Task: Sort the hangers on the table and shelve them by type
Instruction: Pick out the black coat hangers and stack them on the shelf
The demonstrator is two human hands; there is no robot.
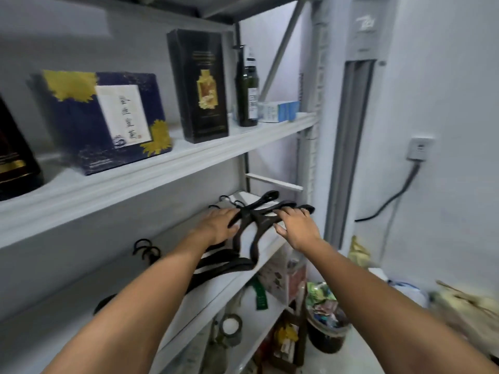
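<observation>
Both hands rest on a stack of black plastic hangers at the right end of the white metal shelf.
The left hand lies across the stack's middle and the right hand on its outer arms, fingers extended, clasping nothing. A second bunch of black hangers lies just left, near the front edge.

Left forearm is hiding part of lower hanger stack; frame edge is clipping dark box; floor clutter is blurring.
</observation>
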